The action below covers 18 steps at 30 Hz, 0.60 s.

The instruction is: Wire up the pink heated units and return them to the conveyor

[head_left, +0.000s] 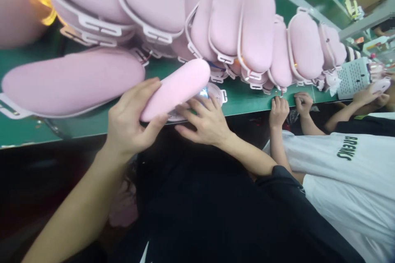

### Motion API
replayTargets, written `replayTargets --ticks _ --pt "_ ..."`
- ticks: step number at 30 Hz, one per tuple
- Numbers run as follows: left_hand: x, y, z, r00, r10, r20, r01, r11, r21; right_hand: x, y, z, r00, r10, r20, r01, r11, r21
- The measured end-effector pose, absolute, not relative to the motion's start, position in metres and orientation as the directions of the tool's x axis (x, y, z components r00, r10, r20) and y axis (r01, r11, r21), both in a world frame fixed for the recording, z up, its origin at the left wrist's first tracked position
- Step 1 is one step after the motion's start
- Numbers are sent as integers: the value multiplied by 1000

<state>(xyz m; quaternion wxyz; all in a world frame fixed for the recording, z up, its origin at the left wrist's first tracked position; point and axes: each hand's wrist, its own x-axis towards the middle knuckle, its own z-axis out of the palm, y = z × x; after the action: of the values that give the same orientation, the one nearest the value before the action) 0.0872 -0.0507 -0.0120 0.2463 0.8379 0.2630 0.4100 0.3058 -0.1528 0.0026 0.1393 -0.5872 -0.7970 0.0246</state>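
My left hand (pixel 131 121) grips the near end of a pink oval shell (pixel 177 86), holding it tilted over the green table's front edge (pixel 247 100). My right hand (pixel 205 121) rests with spread fingers on a round clear-and-white part (pixel 214 92) with a small lit blue spot, just under the shell's far end. The two hands are close together, almost touching around these parts.
A long row of pink shells in white frames (pixel 256 28) leans across the green table. A large pink shell (pixel 70 82) lies at left. A co-worker in a white shirt (pixel 339 172) sits at right, with hands (pixel 290 107) at the table edge.
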Motion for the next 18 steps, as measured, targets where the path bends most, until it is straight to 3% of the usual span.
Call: replayTargets --ticks 2,4,7,10,18 --pt "88 -52 -11 556 570 604 222 -803 553 319 -169 -8 -321 904 281 885 392 -252" --pt "93 -53 -10 622 471 626 198 -868 456 340 -187 -20 -247 869 429 881 385 -274" --pt "105 -53 -5 715 377 589 196 -916 349 372 -206 -26 71 819 569 945 128 -302" --pt "114 -56 0 754 402 519 277 -911 305 391 -203 -14 130 855 502 937 59 -344" --pt "116 -70 -1 783 360 508 390 -920 51 391 -153 12 -154 967 203 901 222 -372"
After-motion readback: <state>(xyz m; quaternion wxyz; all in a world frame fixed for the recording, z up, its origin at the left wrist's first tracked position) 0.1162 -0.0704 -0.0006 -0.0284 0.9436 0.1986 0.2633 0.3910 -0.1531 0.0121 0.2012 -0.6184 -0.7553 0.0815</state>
